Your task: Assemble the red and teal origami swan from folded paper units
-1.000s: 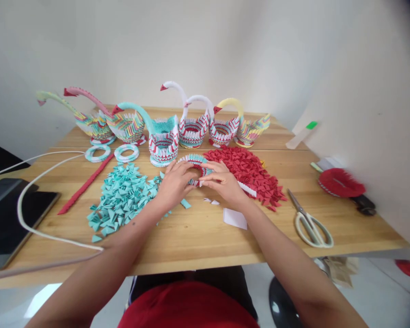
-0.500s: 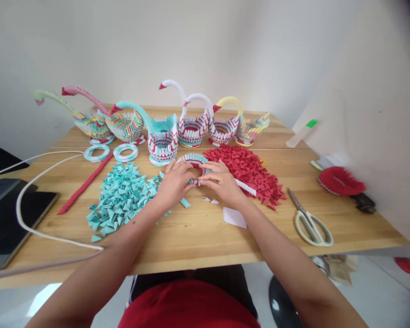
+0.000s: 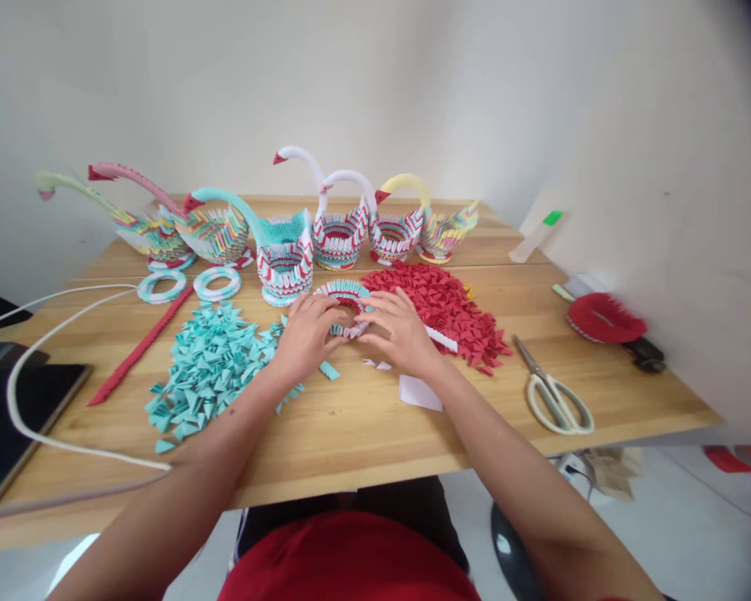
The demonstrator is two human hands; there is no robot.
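A ring of folded paper pieces point(image 3: 343, 289) in teal, white and red lies on the table between my hands. My left hand point(image 3: 308, 332) curves round its left side, thumb at the near edge. On the opposite side my right hand point(image 3: 400, 330) has its fingers bent against the ring, partly covering it. Teal folded paper triangles point(image 3: 209, 371) are heaped beside my left hand. Behind my right hand spreads a pile of red folded triangles point(image 3: 454, 309). A white folded strip point(image 3: 442, 339), small white pieces point(image 3: 383, 365) and a folded white paper point(image 3: 420, 392) lie near my right wrist.
Several paper swans point(image 3: 284, 259) stand along the back. Two teal-and-white rings point(image 3: 216, 284) and a long red paper strip point(image 3: 141, 346) lie left. Scissors point(image 3: 554, 396) and a red paper bowl point(image 3: 606, 318) are right. A white cable point(image 3: 22, 417) crosses a dark tablet point(image 3: 43, 417).
The view has turned a little to the right, so the table things appear farther left. Both hands stay at the ring, the right fingers slightly more spread.
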